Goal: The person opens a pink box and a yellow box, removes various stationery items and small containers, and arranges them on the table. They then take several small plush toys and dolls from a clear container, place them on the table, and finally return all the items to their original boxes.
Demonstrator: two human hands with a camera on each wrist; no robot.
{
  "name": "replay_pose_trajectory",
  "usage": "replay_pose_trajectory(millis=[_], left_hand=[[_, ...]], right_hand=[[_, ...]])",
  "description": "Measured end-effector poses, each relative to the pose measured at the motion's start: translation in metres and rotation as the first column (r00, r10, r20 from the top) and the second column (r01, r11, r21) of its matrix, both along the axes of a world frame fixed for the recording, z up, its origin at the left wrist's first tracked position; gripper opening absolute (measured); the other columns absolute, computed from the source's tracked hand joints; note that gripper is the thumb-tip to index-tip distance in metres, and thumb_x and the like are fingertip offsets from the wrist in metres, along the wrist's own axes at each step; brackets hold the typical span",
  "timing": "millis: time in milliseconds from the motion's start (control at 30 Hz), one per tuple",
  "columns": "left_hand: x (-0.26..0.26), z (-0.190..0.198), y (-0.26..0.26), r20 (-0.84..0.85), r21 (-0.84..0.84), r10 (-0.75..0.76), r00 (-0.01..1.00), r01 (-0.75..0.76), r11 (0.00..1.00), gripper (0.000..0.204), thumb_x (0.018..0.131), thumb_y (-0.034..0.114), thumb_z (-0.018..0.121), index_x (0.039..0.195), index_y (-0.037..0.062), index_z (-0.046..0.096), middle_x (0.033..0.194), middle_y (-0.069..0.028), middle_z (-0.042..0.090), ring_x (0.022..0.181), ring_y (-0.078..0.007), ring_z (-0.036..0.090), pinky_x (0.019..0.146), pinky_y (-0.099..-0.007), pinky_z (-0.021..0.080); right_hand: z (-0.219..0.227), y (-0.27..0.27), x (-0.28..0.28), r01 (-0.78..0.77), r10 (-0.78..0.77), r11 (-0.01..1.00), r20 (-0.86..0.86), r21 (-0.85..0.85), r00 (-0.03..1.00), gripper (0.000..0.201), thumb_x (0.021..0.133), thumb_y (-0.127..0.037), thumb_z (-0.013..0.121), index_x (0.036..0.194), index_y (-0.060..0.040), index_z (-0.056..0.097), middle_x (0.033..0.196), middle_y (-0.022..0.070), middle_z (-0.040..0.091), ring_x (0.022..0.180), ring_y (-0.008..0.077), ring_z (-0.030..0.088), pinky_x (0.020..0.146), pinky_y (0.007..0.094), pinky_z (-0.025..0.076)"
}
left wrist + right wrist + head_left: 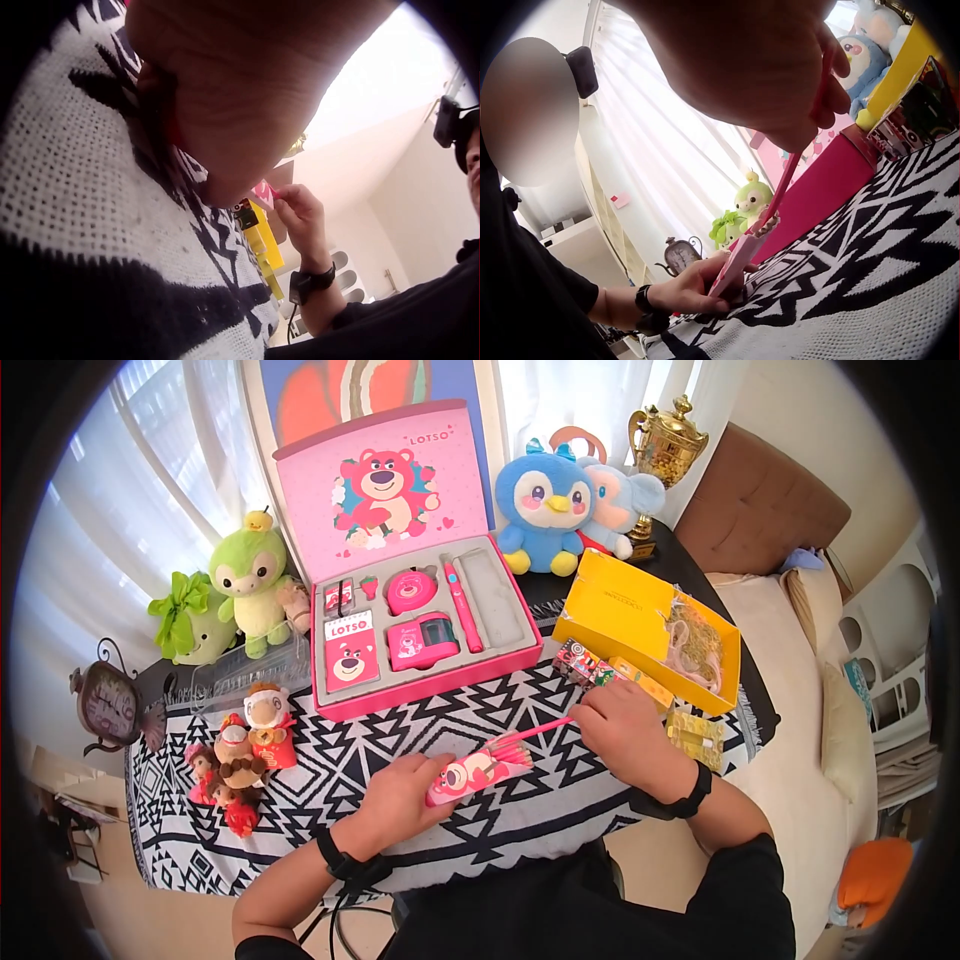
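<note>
My left hand (pixel 395 800) grips a slim pink pencil box (pixel 470 775) with a bear printed on it, tilted low over the patterned cloth. A bundle of pencils (pixel 512 748) shows at the box's open end. My right hand (pixel 625 735) pinches a long pink pencil (pixel 548 727), whose far end meets that open end. In the right wrist view the same pencil (pixel 786 180) slants down from the fingers to the box (pixel 739 262). Behind the hands stands an open pink gift box (pixel 430 695) holding a notepad (pixel 350 655) and a pencil sharpener (pixel 422 642).
Small patterned boxes (pixel 580 660) and a yellow box (pixel 645 622) with shredded filling lie just beyond my right hand. Small plush dolls (pixel 240 750) sit at the left, near a clock (pixel 108 705). Larger plush toys (pixel 545 510) and a gold trophy (pixel 670 445) stand at the back.
</note>
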State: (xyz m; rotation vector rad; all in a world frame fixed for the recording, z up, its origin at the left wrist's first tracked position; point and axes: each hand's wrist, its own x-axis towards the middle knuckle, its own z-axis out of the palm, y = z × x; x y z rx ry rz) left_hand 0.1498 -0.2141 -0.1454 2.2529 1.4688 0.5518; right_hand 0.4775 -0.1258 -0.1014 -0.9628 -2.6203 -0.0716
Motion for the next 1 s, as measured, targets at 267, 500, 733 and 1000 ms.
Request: replay_pose_trajectory(millis=[267,500,733,1000], left_hand=[[-0.002,-0.005,0.003,0.074,0.017,-0.003,0.997,0.002,1.000,0.053,0.078,0.026,0.080,0.124,0.0061,0.064,0.088,-0.0150,0.065,0.083,-0.0350,0.066,0.073,-0.0439,0.055],[-0.001,0.001,0.001,0.029,-0.014,-0.007,1.000,0.007,1.000,0.054,0.078,0.026,0.081,0.125,0.0059,0.064,0.088,-0.0148,0.065,0.083,-0.0352,0.066,0.073,-0.0438,0.055],[0.014,0.003,0.006,0.055,0.019,-0.082,0.995,0.081,0.997,0.055,0.078,0.026,0.079,0.127,0.0082,0.062,0.086,-0.0126,0.063,0.082,-0.0341,0.066,0.072,-0.0436,0.055],[0.020,0.000,0.000,0.040,-0.040,-0.100,0.994,0.102,0.994,0.059,0.076,0.026,0.082,0.128,0.0059,0.062,0.088,-0.0142,0.065,0.083,-0.0344,0.066,0.073,-0.0437,0.055]], right_hand=[[-0.003,0.005,-0.014,-0.146,0.144,0.989,-0.245,0.009,0.959,0.026,0.075,-0.001,0.068,0.100,-0.0083,0.072,0.095,0.0055,0.064,0.088,0.0256,0.062,0.082,0.0403,0.045],[0.000,0.009,-0.008,-0.189,0.179,0.981,-0.180,-0.039,0.967,0.025,0.076,-0.002,0.067,0.099,-0.0085,0.073,0.093,0.0043,0.064,0.091,0.0238,0.063,0.089,0.0416,0.046],[-0.014,-0.001,-0.033,-0.331,0.290,0.938,-0.290,-0.106,0.912,0.023,0.081,-0.004,0.068,0.103,-0.0066,0.073,0.099,0.0062,0.066,0.093,0.0257,0.064,0.094,0.0424,0.046],[-0.032,-0.019,-0.055,-0.491,0.100,0.775,-0.690,-0.397,0.716,0.040,0.097,-0.021,0.065,0.132,-0.0023,0.059,0.140,0.0183,0.051,0.130,0.0344,0.050,0.111,0.0423,0.040]])
